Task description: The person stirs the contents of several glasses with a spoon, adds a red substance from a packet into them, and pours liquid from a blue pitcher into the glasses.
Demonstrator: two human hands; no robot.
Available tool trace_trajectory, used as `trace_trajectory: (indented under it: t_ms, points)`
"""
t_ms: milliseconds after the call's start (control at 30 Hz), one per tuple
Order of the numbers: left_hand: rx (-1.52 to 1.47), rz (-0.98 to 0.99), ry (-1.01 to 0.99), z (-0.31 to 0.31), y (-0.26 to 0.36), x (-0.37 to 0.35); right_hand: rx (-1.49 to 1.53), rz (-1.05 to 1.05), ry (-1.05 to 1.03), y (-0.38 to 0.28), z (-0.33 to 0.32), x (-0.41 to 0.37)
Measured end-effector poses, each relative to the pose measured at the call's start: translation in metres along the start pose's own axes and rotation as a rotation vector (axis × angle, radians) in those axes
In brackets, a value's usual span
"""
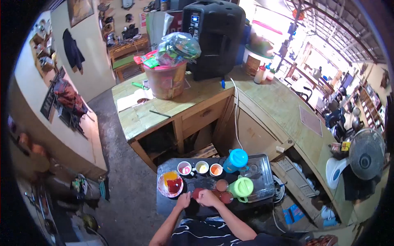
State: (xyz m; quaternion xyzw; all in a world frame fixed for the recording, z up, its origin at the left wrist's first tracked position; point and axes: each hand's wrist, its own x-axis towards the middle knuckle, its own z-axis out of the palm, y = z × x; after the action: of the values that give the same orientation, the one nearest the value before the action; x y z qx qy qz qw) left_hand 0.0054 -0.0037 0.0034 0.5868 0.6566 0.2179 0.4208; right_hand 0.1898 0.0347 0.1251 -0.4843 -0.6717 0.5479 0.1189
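Cluttered workshop: at the dark bench's [166,167] near edge, the right hand [207,198] is clasping a red cup [198,192] with its fingers, steadying it upright; I cannot tell the left hand's [183,201] grip.

Both bare forearms reach forward and angle inward, bringing the bare left grip [183,201] and the bare right grip [207,198] close together, fingers curled downward, their tightness too small to tell.

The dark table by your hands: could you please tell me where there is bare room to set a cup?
Bare table top shows between the plate, the three small cups and the left hand. The right side is crowded: blue jug, green jug, tray, right hand among glasses.
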Motion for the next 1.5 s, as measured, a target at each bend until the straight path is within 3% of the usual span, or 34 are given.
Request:
trace_trajectory:
  t_ms: [33,133,267,367,467,567,667,767,867,1000,1100,1200,1300,1400,1500]
  points:
    - [0.0,-0.016,0.007,0.001,0.0,-0.003,0.149,0.043,0.039,0.024,0.011,0.011]
    - [-0.007,-0.06,-0.002,-0.001,0.007,-0.002,-0.385,-0.028,0.441,0.013,0.002,0.01]
    - [0.0,-0.063,0.065,0.004,0.005,-0.007,-0.571,-0.046,0.209,0.003,-0.005,0.003]
    - [0.0,-0.052,0.081,-0.003,0.016,-0.009,-0.16,0.04,-0.172,0.008,-0.008,0.009]
    - [0.023,-0.072,0.061,-0.005,0.022,-0.007,-0.151,0.006,0.275,0.008,0.002,0.009]
    - [0.026,-0.081,0.036,0.0,0.005,-0.004,-0.503,-0.007,0.464,0.004,0.004,0.006]
    - [0.018,-0.05,0.028,-0.001,0.008,-0.001,-0.588,-0.002,0.202,-0.002,0.001,-0.002]
    - [-0.019,-0.011,0.016,0.002,-0.001,0.001,-0.006,0.07,-0.018,0.003,0.002,-0.002]
    - [0.048,-0.024,0.069,0.0,0.009,-0.005,0.042,0.053,0.406,0.007,0.013,0.001]
    - [0.105,-0.006,0.074,-0.009,0.024,-0.012,-0.339,0.121,0.482,0.002,0.003,0.0]
    - [0.117,0.082,0.111,-0.008,0.022,-0.011,-0.46,0.007,0.302,-0.006,-0.002,-0.007]
    - [0.05,0.03,0.064,-0.002,0.016,-0.002,-0.114,-0.015,0.097,0.006,0.002,0.0]
    - [-0.054,-0.108,-0.049,-0.005,0.002,0.002,-0.172,-0.03,0.501,-0.007,0.006,-0.001]
    - [-0.332,-0.141,-0.195,-0.01,-0.006,0.003,-0.366,-0.006,0.519,0.0,0.002,-0.002]
    - [-0.541,-0.16,-0.26,-0.012,-0.009,-0.002,-0.376,0.048,0.177,-0.008,-0.006,-0.009]
